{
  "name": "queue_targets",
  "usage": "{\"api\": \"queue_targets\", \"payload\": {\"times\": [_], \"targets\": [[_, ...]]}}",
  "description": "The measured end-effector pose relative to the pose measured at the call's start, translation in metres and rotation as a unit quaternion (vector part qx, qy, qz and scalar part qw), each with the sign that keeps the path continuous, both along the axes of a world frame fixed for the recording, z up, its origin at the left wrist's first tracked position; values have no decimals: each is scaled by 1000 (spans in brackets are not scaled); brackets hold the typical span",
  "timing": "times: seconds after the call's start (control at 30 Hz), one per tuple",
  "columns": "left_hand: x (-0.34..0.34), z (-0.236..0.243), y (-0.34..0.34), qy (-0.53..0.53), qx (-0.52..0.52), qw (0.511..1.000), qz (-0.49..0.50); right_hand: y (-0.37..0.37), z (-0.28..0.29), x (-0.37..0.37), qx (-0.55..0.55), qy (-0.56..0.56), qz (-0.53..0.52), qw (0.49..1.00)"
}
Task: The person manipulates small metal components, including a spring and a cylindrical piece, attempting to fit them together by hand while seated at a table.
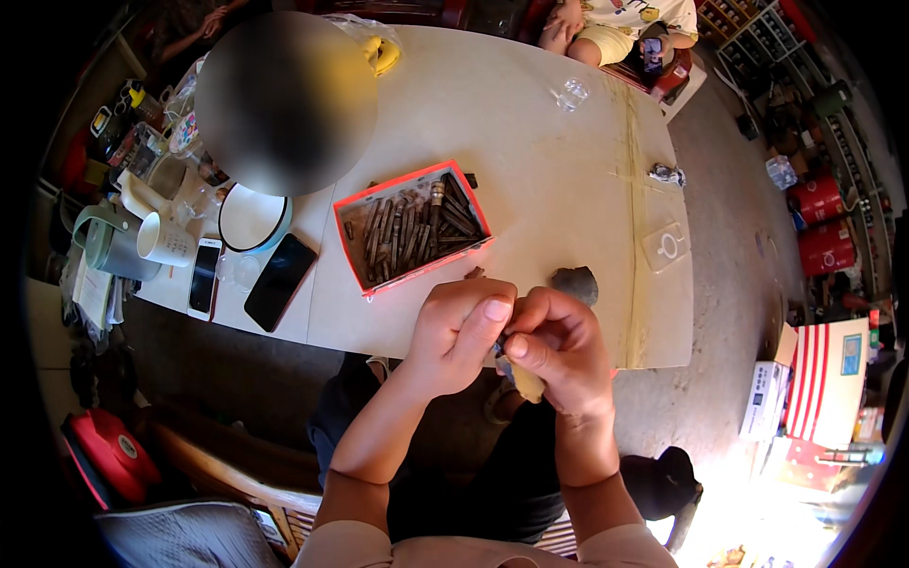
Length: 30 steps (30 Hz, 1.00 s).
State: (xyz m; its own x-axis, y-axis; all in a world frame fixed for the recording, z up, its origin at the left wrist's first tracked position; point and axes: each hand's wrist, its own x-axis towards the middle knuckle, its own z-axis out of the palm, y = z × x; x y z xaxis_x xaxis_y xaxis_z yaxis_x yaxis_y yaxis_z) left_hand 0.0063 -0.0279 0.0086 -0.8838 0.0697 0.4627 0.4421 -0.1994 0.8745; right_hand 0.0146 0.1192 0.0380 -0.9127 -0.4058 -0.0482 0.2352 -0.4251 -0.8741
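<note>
Both hands meet over the table's near edge. My left hand (454, 336) is closed, thumb on top, around something mostly hidden. My right hand (563, 355) pinches a small dark piece at the left hand's fingertips, and a tan, cloth-like piece (526, 382) hangs below its fingers. Just beyond them are a dark grey lump (575, 284) and an open red-rimmed box (355, 260) holding several long dark metal pieces, apparently bits.
Two phones (279, 282), a white bowl (254, 216), mugs (166, 241) and clutter line the table's left. A banana bunch (383, 55), a clear cup (572, 95) and a seated person (615, 28) are at the far side. Shelves and red drums (824, 246) stand right.
</note>
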Motion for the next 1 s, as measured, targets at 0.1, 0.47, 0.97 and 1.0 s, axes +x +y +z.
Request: {"api": "queue_targets", "payload": {"times": [0.1, 0.47, 0.97, 1.0], "targets": [[1, 5, 3, -30, 12, 999, -1, 2, -9, -6, -43, -41, 36, 998], [-3, -5, 5, -26, 59, 998, -18, 1, -12, -9, -102, -124, 36, 986], [-3, -4, 10, -184, 187, 959, -104, -8, -5, -4, 240, 349, -156, 892], [-3, -4, 11, -205, 206, 949, -125, -8, -4, -5, 245, 362, -155, 886]]}}
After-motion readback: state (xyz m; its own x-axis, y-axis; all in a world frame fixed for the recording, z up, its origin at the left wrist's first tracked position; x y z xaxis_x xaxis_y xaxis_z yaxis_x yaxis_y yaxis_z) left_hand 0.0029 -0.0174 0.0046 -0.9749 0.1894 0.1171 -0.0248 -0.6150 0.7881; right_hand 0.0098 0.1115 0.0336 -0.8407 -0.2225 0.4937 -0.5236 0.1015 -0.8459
